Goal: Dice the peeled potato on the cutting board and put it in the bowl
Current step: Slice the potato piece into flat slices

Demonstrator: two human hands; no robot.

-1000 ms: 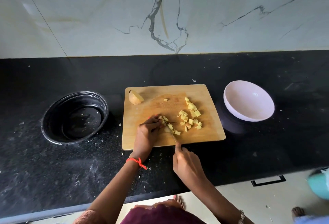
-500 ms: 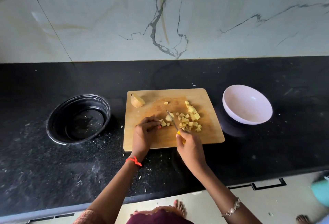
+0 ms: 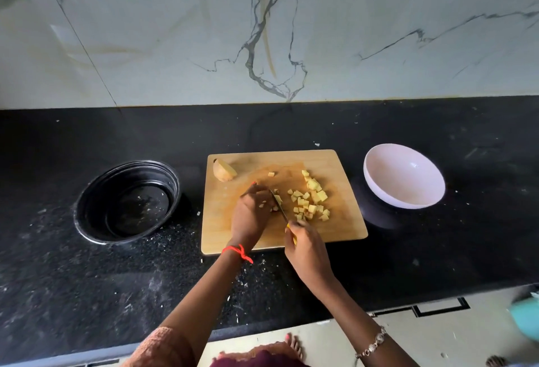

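A wooden cutting board (image 3: pixel 227 229) lies on the black counter. Several yellow potato cubes (image 3: pixel 310 202) are heaped on its right half, and one uncut potato chunk (image 3: pixel 224 170) sits at its far left corner. My left hand (image 3: pixel 250 213) holds down a few small potato pieces (image 3: pixel 275 202) at the board's middle, fingers curled over them. My right hand (image 3: pixel 304 245) grips a yellow-handled knife (image 3: pixel 280 206), its blade against those pieces beside my left fingers. An empty white bowl (image 3: pixel 404 175) stands right of the board.
A black round container (image 3: pixel 127 202) sits left of the board with scraps inside. Crumbs and peel bits are scattered over the counter (image 3: pixel 437 250) near its front edge. A marble wall rises behind. Bare feet show on the floor below.
The view has tilted up slightly. My right hand moved the knife forward from the board's near edge to the pieces under my left hand, and a few more cubes lie in the heap.
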